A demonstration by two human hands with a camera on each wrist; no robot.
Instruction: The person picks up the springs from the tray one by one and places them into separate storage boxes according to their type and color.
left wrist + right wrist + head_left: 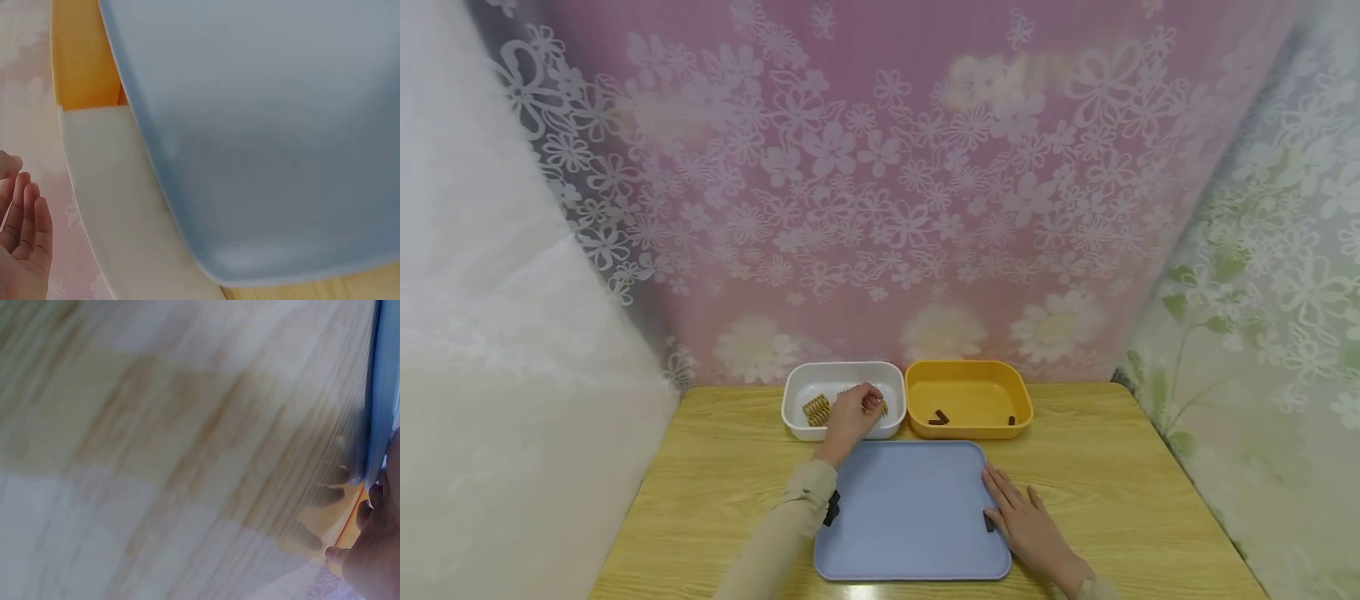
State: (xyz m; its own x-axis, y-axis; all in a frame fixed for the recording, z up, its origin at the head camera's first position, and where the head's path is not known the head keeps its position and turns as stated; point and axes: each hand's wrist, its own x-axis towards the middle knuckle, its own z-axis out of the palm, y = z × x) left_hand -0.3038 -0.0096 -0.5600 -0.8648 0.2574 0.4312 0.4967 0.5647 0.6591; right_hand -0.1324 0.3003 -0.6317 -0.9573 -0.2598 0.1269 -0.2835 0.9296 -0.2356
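Observation:
My left hand [852,412] is over the white bin [792,413], its thumb tip close to the index fingertip. In the left wrist view, that hand [25,240] has loosely bent fingers, and nothing shows between them. Ridged, yellow-brown biscuit-like pieces [816,409] lie in the bin, with another right by the fingertips. My right hand [1026,525] rests on the right rim of the blue tray [910,508], fingers extended. A short dark brown stick [988,522] lies on the tray beside its thumb. Only part of this hand [375,544] shows in the right wrist view.
A yellow bin [967,395] stands against the white one, behind the tray, with several short dark brown sticks [942,416] inside. All of it sits on a wood-grain table [1105,467]. Flower-patterned curtains [865,208] hang behind and at the sides.

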